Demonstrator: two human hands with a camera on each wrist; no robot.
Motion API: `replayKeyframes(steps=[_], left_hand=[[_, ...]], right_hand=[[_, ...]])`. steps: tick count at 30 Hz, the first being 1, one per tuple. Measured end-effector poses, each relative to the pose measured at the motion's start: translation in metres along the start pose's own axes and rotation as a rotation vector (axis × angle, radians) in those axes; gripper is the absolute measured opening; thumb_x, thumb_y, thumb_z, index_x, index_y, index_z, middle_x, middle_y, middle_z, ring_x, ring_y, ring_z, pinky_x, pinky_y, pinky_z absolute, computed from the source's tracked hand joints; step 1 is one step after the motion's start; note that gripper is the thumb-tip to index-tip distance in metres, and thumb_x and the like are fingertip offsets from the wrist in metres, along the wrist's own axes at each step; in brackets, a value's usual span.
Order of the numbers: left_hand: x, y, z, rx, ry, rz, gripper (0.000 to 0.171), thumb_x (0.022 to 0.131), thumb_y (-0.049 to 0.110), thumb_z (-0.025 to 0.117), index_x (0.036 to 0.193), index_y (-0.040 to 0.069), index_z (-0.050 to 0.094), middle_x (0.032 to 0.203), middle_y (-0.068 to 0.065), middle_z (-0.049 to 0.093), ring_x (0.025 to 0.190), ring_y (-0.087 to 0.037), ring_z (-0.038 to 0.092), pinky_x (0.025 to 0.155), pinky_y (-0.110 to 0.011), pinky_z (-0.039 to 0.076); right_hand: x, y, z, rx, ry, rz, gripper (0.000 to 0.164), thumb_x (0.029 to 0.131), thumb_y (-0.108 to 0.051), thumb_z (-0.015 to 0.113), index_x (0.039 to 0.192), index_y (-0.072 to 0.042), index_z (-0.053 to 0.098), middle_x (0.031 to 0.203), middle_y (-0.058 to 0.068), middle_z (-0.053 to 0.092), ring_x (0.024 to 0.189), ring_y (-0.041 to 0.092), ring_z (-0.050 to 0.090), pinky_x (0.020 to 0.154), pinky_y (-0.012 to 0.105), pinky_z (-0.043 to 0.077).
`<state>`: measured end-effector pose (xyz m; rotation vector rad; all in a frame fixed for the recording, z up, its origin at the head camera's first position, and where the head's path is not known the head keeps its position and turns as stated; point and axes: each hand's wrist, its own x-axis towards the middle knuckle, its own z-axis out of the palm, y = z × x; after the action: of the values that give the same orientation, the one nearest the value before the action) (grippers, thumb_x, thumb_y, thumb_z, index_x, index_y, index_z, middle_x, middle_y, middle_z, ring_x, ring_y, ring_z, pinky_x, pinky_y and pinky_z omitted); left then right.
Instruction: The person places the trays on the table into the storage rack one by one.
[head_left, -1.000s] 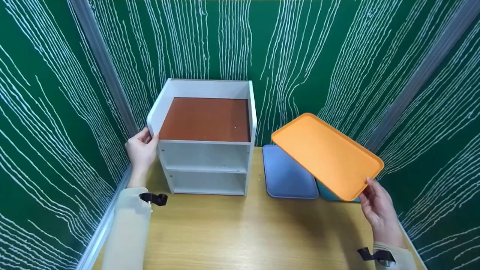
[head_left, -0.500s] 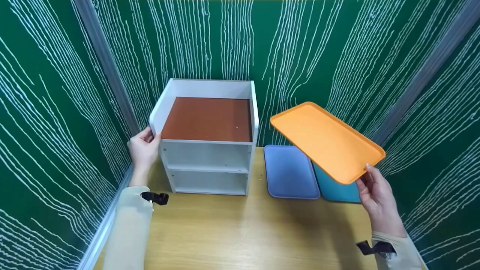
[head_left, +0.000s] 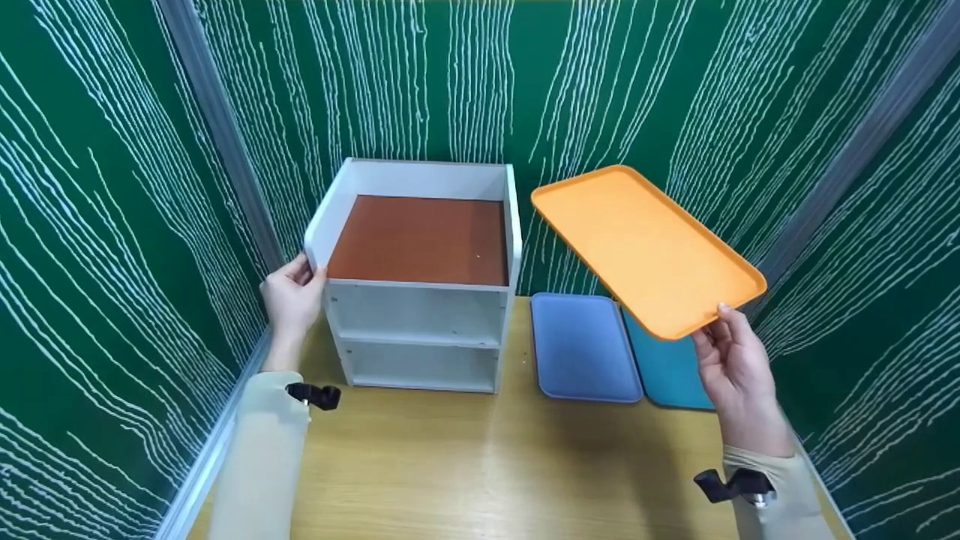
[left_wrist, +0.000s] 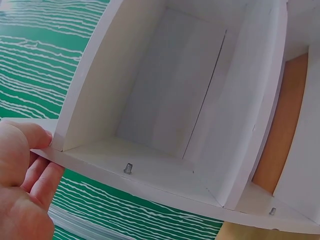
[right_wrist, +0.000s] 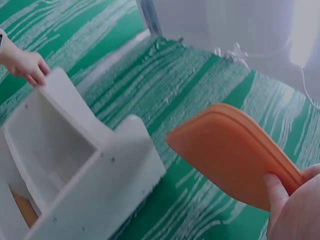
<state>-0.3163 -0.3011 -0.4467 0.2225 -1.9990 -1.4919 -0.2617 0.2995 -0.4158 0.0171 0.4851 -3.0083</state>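
An orange tray [head_left: 649, 251] hangs tilted in the air, right of a small white shelf unit [head_left: 420, 337]. My right hand [head_left: 739, 367] pinches the tray's near right corner, thumb on the upper face. In the right wrist view the underside of the tray [right_wrist: 230, 160] shows, with fingers beneath it. My left hand [head_left: 294, 296] grips the unit's left side panel at the height of its brown top board [head_left: 420, 240]. Close up in the left wrist view, the thumb and fingers of the left hand [left_wrist: 25, 175] pinch the panel's edge [left_wrist: 100, 172].
On the wooden table [head_left: 450, 465] a blue tray [head_left: 585, 349] lies right of the unit. Beside it is a teal tray [head_left: 671, 371], partly hidden by the orange tray and my right hand. Green walls with white lines [head_left: 570, 75] enclose the table at the back and sides.
The orange tray has risen and shifted slightly left in my right hand, uncovering more of the blue and teal trays. My left hand keeps its hold on the shelf unit.
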Motion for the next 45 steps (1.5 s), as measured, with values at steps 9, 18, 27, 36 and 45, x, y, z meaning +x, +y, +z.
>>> replayKeyframes(steps=[9,18,27,36,45], left_hand=[[0.001,0.001,0.001,0.002,-0.004,0.009,0.043,0.102,0.009,0.074,0.144,0.005,0.067,0.142,-0.016,0.068,0.129,-0.028,0.067,0.103,-0.038,0.056],[0.002,-0.001,0.002,-0.001,0.004,0.023,0.042,0.102,0.010,0.074,0.143,0.004,0.068,0.140,-0.015,0.069,0.128,-0.027,0.067,0.104,-0.038,0.055],[-0.001,-0.003,0.001,-0.005,0.000,-0.003,0.041,0.103,0.013,0.073,0.144,0.005,0.068,0.142,-0.014,0.068,0.129,-0.028,0.067,0.105,-0.039,0.055],[-0.003,-0.004,0.002,-0.010,-0.001,-0.015,0.041,0.103,0.013,0.074,0.143,0.004,0.068,0.142,-0.015,0.068,0.129,-0.028,0.067,0.105,-0.040,0.055],[0.001,-0.001,0.002,-0.013,0.024,0.043,0.040,0.102,0.009,0.075,0.141,0.002,0.068,0.138,-0.018,0.069,0.125,-0.030,0.069,0.101,-0.040,0.056]], right_hand=[[-0.001,0.025,0.031,-0.043,0.102,-0.007,0.043,0.102,0.000,0.071,0.143,-0.010,0.060,0.128,0.015,0.073,0.117,0.030,0.074,0.097,0.033,0.059],[0.011,0.058,0.051,-0.144,0.140,-0.011,0.035,0.102,-0.001,0.071,0.135,-0.007,0.063,0.117,0.013,0.075,0.106,0.023,0.075,0.093,0.029,0.060],[0.021,0.099,0.068,-0.219,0.158,-0.072,0.034,0.103,-0.001,0.070,0.133,-0.006,0.057,0.114,0.012,0.074,0.100,0.024,0.072,0.093,0.031,0.061],[0.025,0.143,0.080,-0.257,0.157,-0.088,0.026,0.106,0.000,0.062,0.130,-0.005,0.055,0.111,0.011,0.074,0.101,0.023,0.072,0.097,0.031,0.060],[0.020,0.198,0.098,-0.270,0.114,-0.067,0.024,0.105,0.005,0.059,0.128,-0.001,0.054,0.111,0.013,0.069,0.099,0.021,0.073,0.097,0.032,0.060]])
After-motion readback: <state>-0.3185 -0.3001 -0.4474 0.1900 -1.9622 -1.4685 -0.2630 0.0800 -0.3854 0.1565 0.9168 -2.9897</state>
